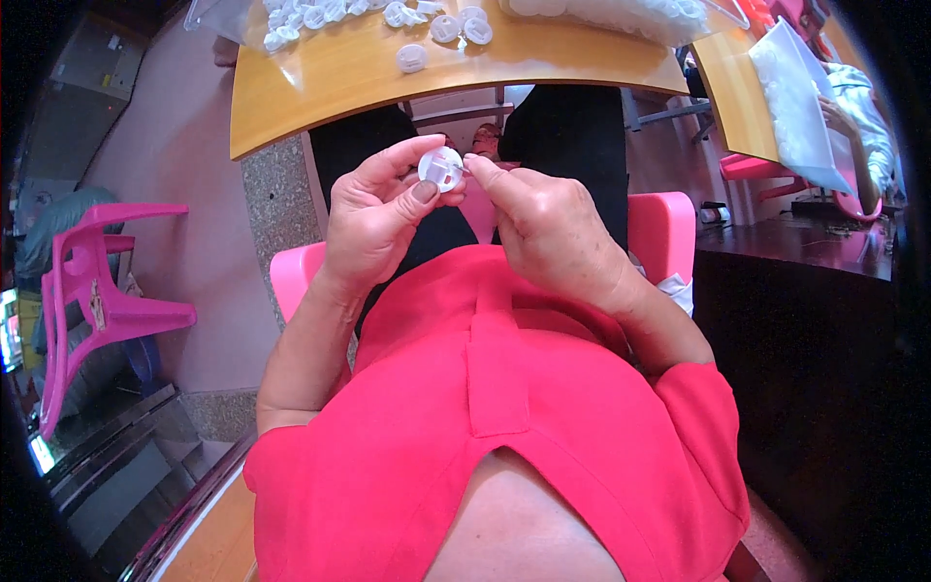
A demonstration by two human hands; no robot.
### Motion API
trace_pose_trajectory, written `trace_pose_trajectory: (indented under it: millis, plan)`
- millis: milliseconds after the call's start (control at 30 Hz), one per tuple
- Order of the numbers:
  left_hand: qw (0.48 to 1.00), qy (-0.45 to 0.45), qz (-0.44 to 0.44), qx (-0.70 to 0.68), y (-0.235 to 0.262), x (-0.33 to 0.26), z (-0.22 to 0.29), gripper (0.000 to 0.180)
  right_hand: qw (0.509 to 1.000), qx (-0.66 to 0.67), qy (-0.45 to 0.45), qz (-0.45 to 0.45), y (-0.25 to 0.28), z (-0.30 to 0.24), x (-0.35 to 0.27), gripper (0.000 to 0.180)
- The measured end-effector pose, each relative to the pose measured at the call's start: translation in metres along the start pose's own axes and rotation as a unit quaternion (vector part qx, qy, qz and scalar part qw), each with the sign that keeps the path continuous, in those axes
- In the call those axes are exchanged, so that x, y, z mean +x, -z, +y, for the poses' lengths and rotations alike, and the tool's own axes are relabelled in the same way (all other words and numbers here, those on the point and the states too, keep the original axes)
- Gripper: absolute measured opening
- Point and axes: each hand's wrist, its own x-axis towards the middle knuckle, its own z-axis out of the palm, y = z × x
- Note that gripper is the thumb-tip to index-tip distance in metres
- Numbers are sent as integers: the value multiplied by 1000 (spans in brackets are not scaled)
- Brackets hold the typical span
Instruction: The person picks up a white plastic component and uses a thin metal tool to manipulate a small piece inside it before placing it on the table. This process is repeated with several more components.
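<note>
A small round white plastic disc [439, 167] with slots in its face is gripped at its edge between the thumb and fingers of my left hand [376, 215]. It is held up over my lap, just off the table's near edge. My right hand [558, 228] comes close to the disc's right side, with thumb and index finger pinched together. Whatever that pinch holds is too small to make out. Similar white discs [411, 58] lie loose on the yellow-brown table [543, 64] in front of me, several in a pile farther back.
Clear plastic bins [713, 21] of white pieces stand on the table. To the right, another person [853, 107] is beside a white tray [790, 107]. A pink plastic stool [112, 301] is at the left, and a dark desk [795, 242] at the right.
</note>
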Motion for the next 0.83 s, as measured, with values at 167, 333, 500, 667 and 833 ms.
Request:
trace_pose_trajectory:
  millis: [167,333,500,667,833]
  plan:
    - [1000,3,-5,2,1,0,-1,38,999,-27,18,7,-2,0,-1,42]
    - [1000,7,-8,17,-1,-1,-3,37,995,-97,39,2,-4,-1,-2,35]
    - [998,-23,-12,52,-3,-2,-5,34,985,-161,60,1,-6,-2,-3,27]
    - [991,-47,-33,122,0,-1,-5,32,983,-168,59,-50,4,-6,-2,19]
    - [982,-56,-92,157,5,-1,-4,32,977,-106,40,-179,22,-1,4,26]
